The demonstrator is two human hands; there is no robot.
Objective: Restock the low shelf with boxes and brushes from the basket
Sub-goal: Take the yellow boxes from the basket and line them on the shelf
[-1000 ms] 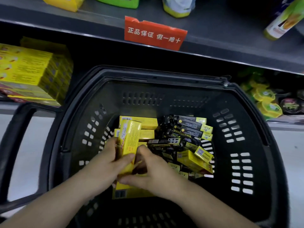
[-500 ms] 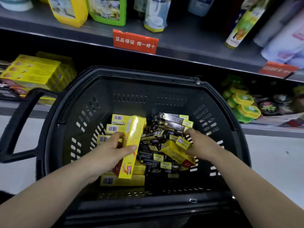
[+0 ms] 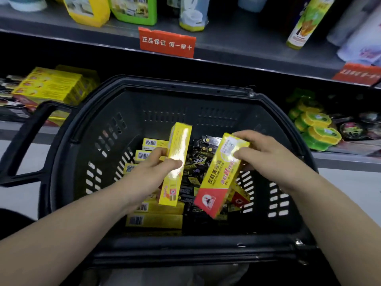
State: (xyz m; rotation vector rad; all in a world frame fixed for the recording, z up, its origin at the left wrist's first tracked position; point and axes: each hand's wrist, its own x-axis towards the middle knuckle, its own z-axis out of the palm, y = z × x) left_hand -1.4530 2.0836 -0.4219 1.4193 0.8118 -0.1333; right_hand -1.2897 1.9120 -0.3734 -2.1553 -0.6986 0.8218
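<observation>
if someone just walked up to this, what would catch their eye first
Two hands over the middle of the black basket: the left hand grips a tall yellow box upright, and the right hand holds a yellow box with a red end, tilted. Under them lie more yellow boxes and dark packets. Behind, a red sign hangs on the upper shelf.

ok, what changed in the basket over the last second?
The right hand let go of the first yellow box, reached into the right-hand pile and lifted out a red-ended yellow box. The left hand kept the first box and raised it. Unchanged: the basket, the other boxes in it, the shelf stack.
</observation>
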